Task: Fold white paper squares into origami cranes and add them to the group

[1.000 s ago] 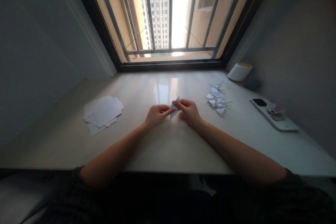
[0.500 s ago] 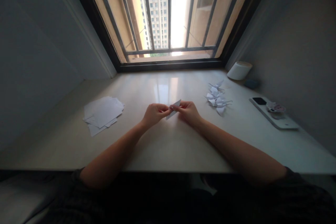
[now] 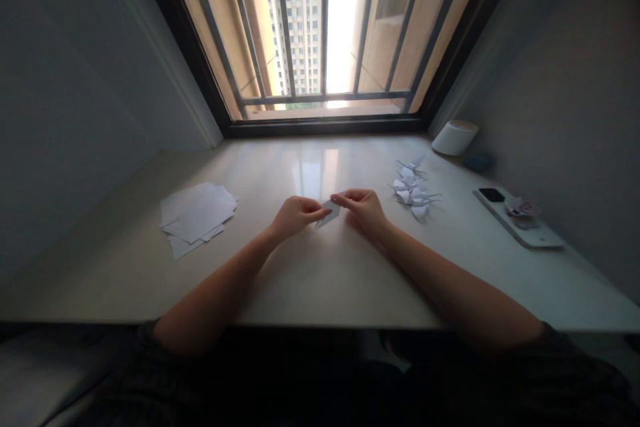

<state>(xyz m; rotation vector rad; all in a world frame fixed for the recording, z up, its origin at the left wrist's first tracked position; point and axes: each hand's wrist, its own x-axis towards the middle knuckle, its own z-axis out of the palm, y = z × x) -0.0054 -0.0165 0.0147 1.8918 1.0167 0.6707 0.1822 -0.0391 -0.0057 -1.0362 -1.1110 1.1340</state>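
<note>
A small folded piece of white paper (image 3: 329,213) is held just above the middle of the table, between both hands. My left hand (image 3: 296,215) pinches its left side with thumb and fingers. At the upper right edge, my right hand (image 3: 364,207) grips the paper the same way. The paper slants from lower left to upper right, with a pointed lower end. Fingers cover parts of it, so its full shape is hidden. Several folded paper cranes (image 3: 414,190) lie bunched together to the right of my right hand.
A loose stack of white paper sheets (image 3: 200,213) lies on the left of the pale table (image 3: 310,287). At right are a phone (image 3: 537,235) with a small object on it and a white cylindrical object (image 3: 455,138). A barred window (image 3: 325,125) stands behind.
My right thumb and fingers have shifted slightly up along the paper's edge. More of the paper's face now shows between the hands. The left hand has barely moved.
</note>
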